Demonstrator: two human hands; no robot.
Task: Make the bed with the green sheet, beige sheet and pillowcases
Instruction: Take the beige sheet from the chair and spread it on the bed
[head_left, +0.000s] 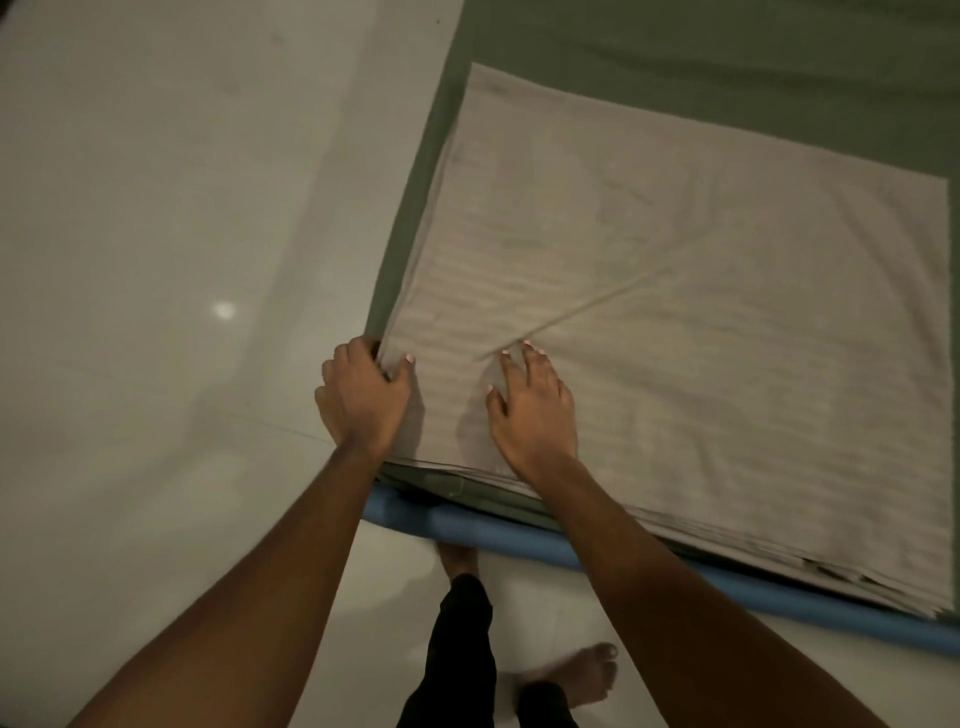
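Nearest, below the beige sheet (701, 338), a bare foot (587, 670) and a black trouser leg (462, 649) stand on the pale, glossy floor (156, 208). A second foot (457, 558) sits just under the blue mattress edge (498, 535). That blue edge runs along the sheet's near side, with a thin strip of green cloth between the two.

Both bare arms reach up to the sheet's near left corner. The left hand (363, 395) is at the sheet's left edge. Its fingers curl round the edge and its thumb lies on top, so it grips the cloth there. The right hand (530, 410) lies just to the right of it, on the sheet itself, flat with fingers straight and spread, palm pressing down. A long crease runs from its fingertips up and to the right across the cloth.

The beige sheet lies folded in a thick, layered rectangle, faintly striped, and its stacked edges show along the near side. It rests on the green sheet (727, 67), which is spread smooth beneath it and shows as a band along the beige sheet's left side and a wider area beyond its far edge. The floor fills the view left of the green band.
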